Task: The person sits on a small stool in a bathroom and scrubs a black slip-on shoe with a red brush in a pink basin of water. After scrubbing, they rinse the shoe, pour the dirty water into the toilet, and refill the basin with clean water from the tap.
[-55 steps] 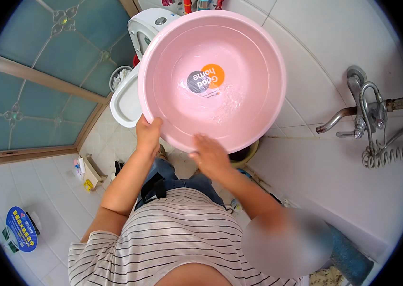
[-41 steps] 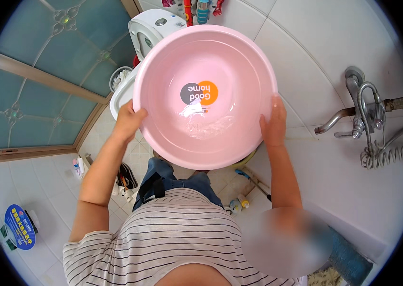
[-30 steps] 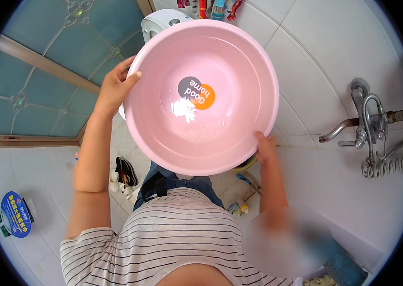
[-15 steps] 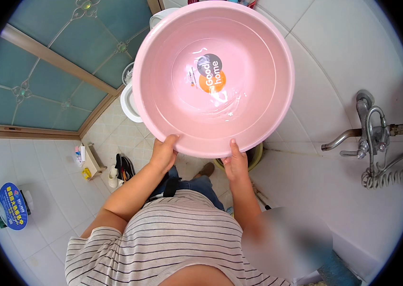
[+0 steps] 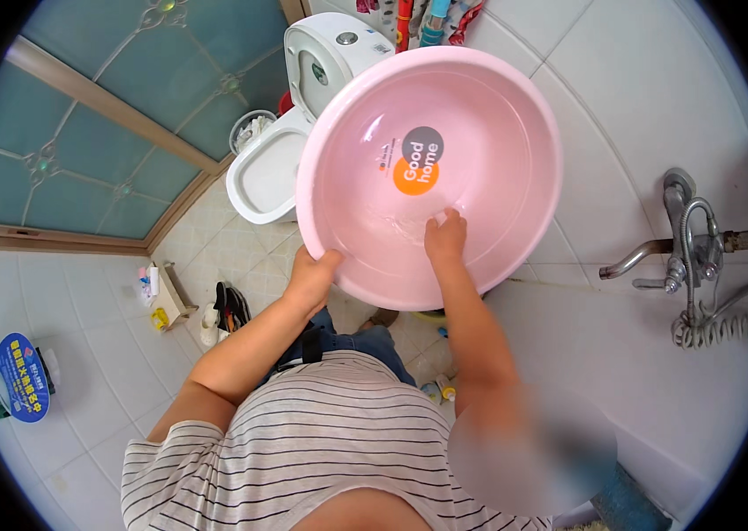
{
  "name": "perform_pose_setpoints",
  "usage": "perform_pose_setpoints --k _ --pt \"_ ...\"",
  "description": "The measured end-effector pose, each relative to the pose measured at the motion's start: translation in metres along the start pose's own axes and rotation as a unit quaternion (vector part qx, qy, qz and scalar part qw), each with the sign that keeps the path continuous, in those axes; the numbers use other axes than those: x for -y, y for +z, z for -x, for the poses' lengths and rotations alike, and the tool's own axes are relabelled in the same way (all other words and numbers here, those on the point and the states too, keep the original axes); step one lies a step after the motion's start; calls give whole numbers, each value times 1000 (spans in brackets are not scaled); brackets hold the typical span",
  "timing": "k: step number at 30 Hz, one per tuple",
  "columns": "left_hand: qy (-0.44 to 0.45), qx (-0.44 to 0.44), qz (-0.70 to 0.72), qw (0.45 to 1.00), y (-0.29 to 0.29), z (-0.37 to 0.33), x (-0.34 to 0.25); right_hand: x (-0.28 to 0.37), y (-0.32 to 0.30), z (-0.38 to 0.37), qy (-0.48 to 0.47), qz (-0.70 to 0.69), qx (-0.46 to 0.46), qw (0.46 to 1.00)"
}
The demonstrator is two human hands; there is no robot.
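A large round pink plastic basin (image 5: 502, 186) is held up in front of me, tilted so that its inside faces me. My left hand (image 5: 310, 279) grips its near left rim, thumb over the lip and fingers underneath. Inside the basin, my right hand (image 5: 446, 237) is against or just over the floor, below a round grey and orange label (image 5: 418, 162). Its fingers are curled in, and whatever they may hold is hidden. Shiny, wet-looking streaks show on the pink surface beside it.
Behind the basin's left side stands a white toilet (image 5: 272, 173) with a waste bin (image 5: 250, 128) beside it. A wall tap with a coiled hose (image 5: 688, 239) juts out at right. Shoes (image 5: 228, 310) and a small stool (image 5: 175, 296) are on the floor at left; bottles (image 5: 440, 389) stand near my feet.
The basin has shifted right and toward me and tilted down at the right, uncovering the toilet. My right hand has let go of the near rim and moved inside the basin.
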State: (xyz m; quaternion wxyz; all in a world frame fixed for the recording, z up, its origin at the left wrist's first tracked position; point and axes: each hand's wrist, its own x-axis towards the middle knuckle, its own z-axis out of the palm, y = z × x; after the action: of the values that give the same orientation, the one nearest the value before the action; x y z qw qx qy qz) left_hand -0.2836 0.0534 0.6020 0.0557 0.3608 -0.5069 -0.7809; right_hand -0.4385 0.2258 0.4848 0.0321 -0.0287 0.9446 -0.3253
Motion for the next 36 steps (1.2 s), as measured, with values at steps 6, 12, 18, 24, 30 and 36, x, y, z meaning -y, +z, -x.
perform_pose_setpoints --k 6,12,18,24,30,36 --pt "-5 29 -23 999 9 0 12 17 78 8 452 -637 160 604" --pt "-3 18 -27 999 14 0 12 165 -17 46 105 -723 216 648" --pt "22 12 -6 1000 18 -2 -20 127 -45 90 -210 -306 290 882" --pt "27 -2 -24 999 6 -9 -30 31 -63 83 -264 118 308 906" --pt "1 36 -59 998 1 -6 -27 -54 -93 8 -246 295 171 907" --pt "-52 31 -86 994 12 -2 -22 -69 -40 -5 -151 237 86 956"
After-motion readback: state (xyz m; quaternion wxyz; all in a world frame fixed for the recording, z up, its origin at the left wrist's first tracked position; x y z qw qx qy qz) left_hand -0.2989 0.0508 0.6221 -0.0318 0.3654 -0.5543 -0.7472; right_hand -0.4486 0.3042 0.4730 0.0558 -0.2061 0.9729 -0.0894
